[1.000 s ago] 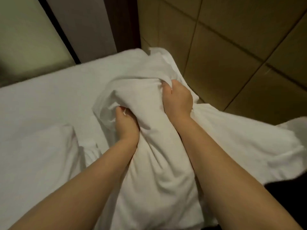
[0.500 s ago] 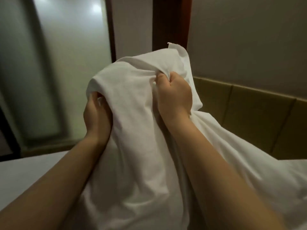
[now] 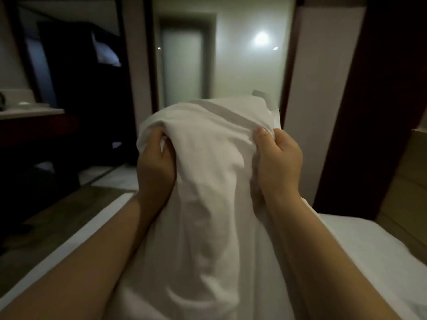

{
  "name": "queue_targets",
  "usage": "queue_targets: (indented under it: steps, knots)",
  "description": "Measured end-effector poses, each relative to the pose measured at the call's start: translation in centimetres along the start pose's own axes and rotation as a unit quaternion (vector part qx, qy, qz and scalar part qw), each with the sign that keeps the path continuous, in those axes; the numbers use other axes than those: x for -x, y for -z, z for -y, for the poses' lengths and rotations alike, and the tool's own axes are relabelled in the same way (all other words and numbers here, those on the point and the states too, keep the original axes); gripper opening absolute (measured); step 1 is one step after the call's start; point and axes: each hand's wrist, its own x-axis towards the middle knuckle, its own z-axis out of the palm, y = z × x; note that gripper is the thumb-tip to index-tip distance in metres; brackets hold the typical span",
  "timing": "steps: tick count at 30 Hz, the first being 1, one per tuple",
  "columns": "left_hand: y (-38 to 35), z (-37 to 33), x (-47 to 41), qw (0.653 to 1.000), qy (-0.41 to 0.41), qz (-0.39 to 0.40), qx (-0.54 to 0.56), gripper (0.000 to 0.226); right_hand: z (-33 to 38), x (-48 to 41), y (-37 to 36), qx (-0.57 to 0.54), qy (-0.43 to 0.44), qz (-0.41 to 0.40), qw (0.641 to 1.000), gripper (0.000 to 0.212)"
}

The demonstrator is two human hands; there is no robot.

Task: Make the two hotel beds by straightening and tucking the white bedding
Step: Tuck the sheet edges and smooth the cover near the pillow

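Here the left hand (image 3: 157, 167) and right hand (image 3: 277, 162) both grip the bedding (image 3: 208, 192), a bunched white mass held up in front of the person, above the bed (image 3: 369, 250), with its lower part hanging down between the forearms. The left hand's fingers are curled into a fold at the upper left edge. The right hand pinches the upper right edge, thumb on the near face and fingers hidden behind. A loose corner sticks up past the right hand. Whether this is a cased pillow or a gathered sheet, I cannot tell. It looks soft and light, limp cloth that creases wherever it is squeezed and would sag or slip out of a slack hold rather than break. Judging by that, the best hold is at the hem or corners, hands set apart, so a shake spreads it flat instead of bunching it further. The bed's white surface runs to a tan headboard (image 3: 406, 181) on the right
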Motion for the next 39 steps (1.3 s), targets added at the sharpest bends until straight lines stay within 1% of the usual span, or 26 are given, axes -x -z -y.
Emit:
queue_targets:
  steps: [2, 4, 6, 8, 10, 12, 14, 17, 19, 21, 24, 26, 28, 29, 30, 32, 33, 35, 37, 39]
  knots:
    - [3.1, 3.9, -0.6, 0.993, 0.011, 0.016, -0.114, 0.021, -1.7, 1.9, -3.2, 0.027, -0.025, 0.035, 0.999, 0.039]
    - [5.5, 8.1, -0.4, 0.966, 0.046, 0.035, -0.251, 0.025, -4.3, 4.3, -5.5, 0.098, -0.032, 0.087, 0.991, 0.035]
    - [6.6, 10.9, 0.7, 0.942, 0.056, 0.058, -0.326, 0.024, -6.5, 6.7, -6.7, 0.153, -0.028, 0.130, 0.979, 0.024]
    - [6.6, 12.4, 2.3, 0.931, 0.039, 0.089, -0.353, 0.024, -8.2, 8.7, -7.7, 0.184, -0.030, 0.163, 0.969, 0.011]
    - [5.1, 12.9, 4.1, 0.928, 0.006, 0.123, -0.351, 0.025, -9.3, 9.9, -8.3, 0.211, -0.025, 0.192, 0.958, 0.008]
    - [2.6, 12.8, 5.9, 0.929, -0.007, 0.158, -0.335, 0.026, -10.1, 10.1, -7.9, 0.245, -0.032, 0.207, 0.947, 0.008]
    - [-0.6, 12.6, 7.7, 0.930, -0.014, 0.199, -0.310, 0.025, -11.5, 9.6, -6.4, 0.276, -0.064, 0.197, 0.938, 0.009]
    - [-6.1, 11.8, 11.2, 0.920, -0.011, 0.277, -0.278, 0.024, -14.4, 8.7, -2.0, 0.337, -0.124, 0.172, 0.917, 0.022]
    - [-9.9, 11.0, 14.2, 0.901, -0.006, 0.344, -0.262, 0.028, -16.5, 8.1, 2.1, 0.377, -0.153, 0.141, 0.902, 0.028]
    - [-14.0, 10.0, 17.4, 0.877, -0.026, 0.417, -0.236, 0.033, -18.4, 7.7, 6.9, 0.419, -0.180, 0.100, 0.884, 0.032]
    - [-20.1, 8.2, 22.6, 0.824, -0.078, 0.537, -0.162, 0.040, -20.7, 7.9, 15.0, 0.466, -0.232, 0.025, 0.853, 0.039]
    - [-24.1, 6.8, 26.3, 0.774, -0.109, 0.614, -0.110, 0.045, -22.2, 8.9, 20.8, 0.486, -0.278, -0.028, 0.828, 0.043]
    - [-28.6, 5.5, 30.0, 0.708, -0.143, 0.687, -0.075, 0.051, -24.3, 10.2, 26.5, 0.500, -0.337, -0.062, 0.796, 0.050]
    - [-30.9, 5.1, 31.8, 0.666, -0.163, 0.725, -0.070, 0.055, -25.5, 11.1, 29.3, 0.500, -0.372, -0.065, 0.779, 0.055]
    - [-33.5, 5.1, 33.5, 0.615, -0.190, 0.761, -0.079, 0.061, -26.9, 12.0, 31.8, 0.494, -0.408, -0.061, 0.765, 0.062]
    - [-38.7, 5.7, 35.8, 0.503, -0.253, 0.815, -0.137, 0.078, -30.2, 13.4, 36.2, 0.458, -0.481, -0.037, 0.746, 0.080]
    - [-41.2, 6.2, 36.7, 0.447, -0.290, 0.827, -0.180, 0.089, -31.8, 14.0, 38.1, 0.431, -0.519, -0.018, 0.738, 0.092]
    - [-45.8, 6.7, 38.4, 0.347, -0.380, 0.821, -0.246, 0.107, -35.1, 14.9, 40.8, 0.377, -0.587, 0.023, 0.716, 0.114]
    - [-49.7, 6.8, 41.0, 0.261, -0.457, 0.808, -0.263, 0.121, -38.3, 15.6, 42.6, 0.333, -0.638, 0.074, 0.691, 0.129]
    - [-52.6, 7.1, 44.6, 0.178, -0.505, 0.802, -0.263, 0.130, -41.5, 16.2, 44.0, 0.295, -0.676, 0.114, 0.666, 0.137]
